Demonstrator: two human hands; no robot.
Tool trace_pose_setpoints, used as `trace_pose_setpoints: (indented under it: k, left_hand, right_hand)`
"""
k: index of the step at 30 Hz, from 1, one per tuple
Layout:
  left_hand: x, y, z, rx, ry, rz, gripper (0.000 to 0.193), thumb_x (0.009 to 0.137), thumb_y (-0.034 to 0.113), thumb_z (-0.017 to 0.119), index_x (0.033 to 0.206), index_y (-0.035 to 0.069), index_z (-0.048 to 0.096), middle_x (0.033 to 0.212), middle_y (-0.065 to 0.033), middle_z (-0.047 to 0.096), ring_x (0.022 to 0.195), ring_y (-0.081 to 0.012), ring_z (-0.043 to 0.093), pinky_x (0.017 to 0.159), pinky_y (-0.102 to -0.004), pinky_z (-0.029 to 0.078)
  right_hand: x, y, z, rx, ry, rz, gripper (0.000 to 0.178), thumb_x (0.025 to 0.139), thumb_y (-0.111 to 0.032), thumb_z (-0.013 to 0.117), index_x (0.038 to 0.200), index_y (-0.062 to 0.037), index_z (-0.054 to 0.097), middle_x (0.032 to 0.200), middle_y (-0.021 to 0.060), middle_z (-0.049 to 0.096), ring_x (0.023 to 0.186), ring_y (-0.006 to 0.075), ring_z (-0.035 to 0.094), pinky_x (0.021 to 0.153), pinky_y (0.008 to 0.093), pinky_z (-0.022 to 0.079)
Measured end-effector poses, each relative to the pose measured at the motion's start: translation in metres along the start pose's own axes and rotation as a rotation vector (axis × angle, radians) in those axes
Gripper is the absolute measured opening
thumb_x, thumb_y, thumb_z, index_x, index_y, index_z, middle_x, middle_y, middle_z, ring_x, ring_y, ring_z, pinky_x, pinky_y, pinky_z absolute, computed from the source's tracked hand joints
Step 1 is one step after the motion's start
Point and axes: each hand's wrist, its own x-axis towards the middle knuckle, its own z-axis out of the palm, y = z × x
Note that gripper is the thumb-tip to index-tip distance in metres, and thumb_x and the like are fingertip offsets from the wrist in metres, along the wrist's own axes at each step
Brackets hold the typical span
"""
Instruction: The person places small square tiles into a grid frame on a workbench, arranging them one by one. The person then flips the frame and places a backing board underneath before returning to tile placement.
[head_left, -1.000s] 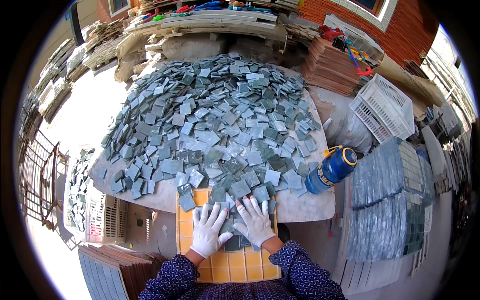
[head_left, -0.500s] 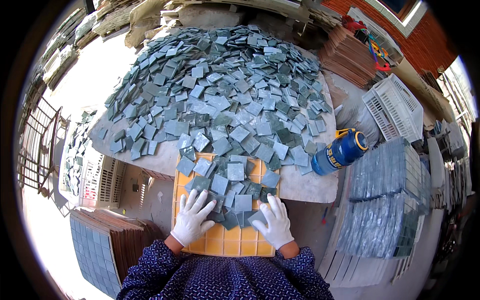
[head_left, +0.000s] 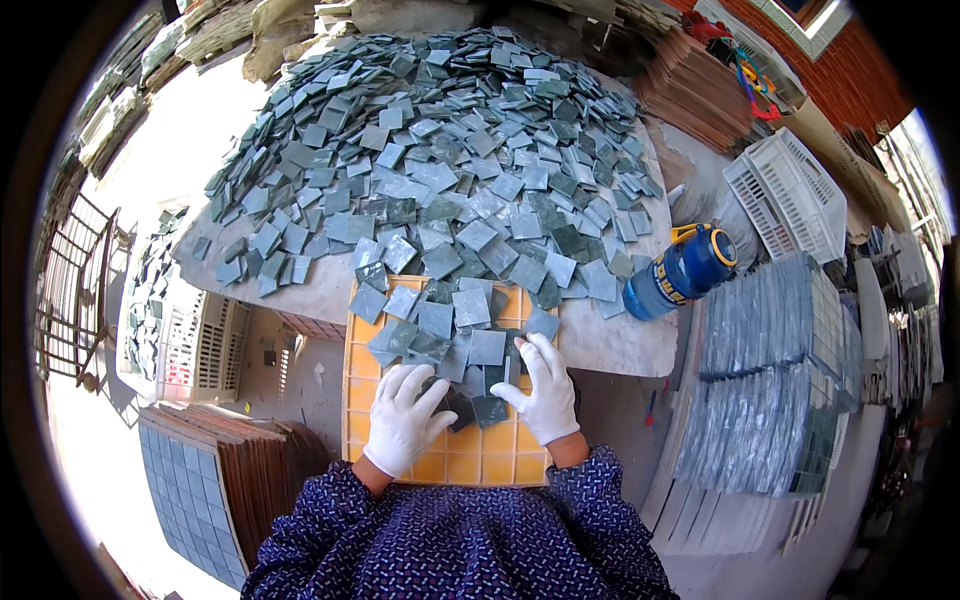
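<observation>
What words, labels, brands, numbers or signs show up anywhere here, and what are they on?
Blue bottle: large yellow lettering wraps its side; I won't copy out what it says.
Square tiles: no lettering that I can make out.
Yellow grid tray: none visible on the parts left uncovered.
Elsewhere: any markings are too small or blurred to read.

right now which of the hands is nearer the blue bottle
The right hand, left of the blue bottle and lower in view; the left hand is farther left.
</observation>
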Motion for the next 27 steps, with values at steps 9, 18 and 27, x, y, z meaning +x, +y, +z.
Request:
trace_pose_setpoints:
  k: [9,18,27]
  left_hand:
    - [-0.012,0.026,0.035,0.115,-0.062,-0.091,0.068,0.055,0.026,0.082,0.114,0.004,0.055,0.114,-0.0104,0.049,0.114,-0.0327,0.043,0.101,-0.0492,0.033]
    - [-0.016,0.022,0.003,-0.135,0.109,0.011,0.054,0.059,0.007,0.075,0.108,0.003,0.052,0.108,-0.0136,0.053,0.105,-0.0366,0.052,0.092,-0.0454,0.042]
    - [-0.075,-0.009,-0.01,-0.034,-0.184,-0.161,0.055,0.067,0.01,0.07,0.119,0.004,0.054,0.113,-0.0134,0.056,0.104,-0.0342,0.055,0.089,-0.0433,0.046]
  right_hand:
    - [-0.026,-0.002,-0.001,-0.159,-0.25,-0.053,0.055,0.07,-0.02,0.077,0.119,-0.0093,0.054,0.129,0.0107,0.047,0.108,0.0306,0.051,0.09,0.0411,0.046]
    - [0.001,0.012,-0.004,-0.049,0.004,-0.018,0.043,0.073,-0.02,0.075,0.113,-0.0103,0.06,0.115,0.0088,0.056,0.1,0.0279,0.057,0.085,0.0386,0.048]
    - [-0.014,0.006,0.017,-0.127,-0.129,-0.166,0.026,0.079,-0.015,0.063,0.105,-0.0094,0.058,0.103,0.0071,0.055,0.092,0.0267,0.056,0.077,0.0392,0.048]
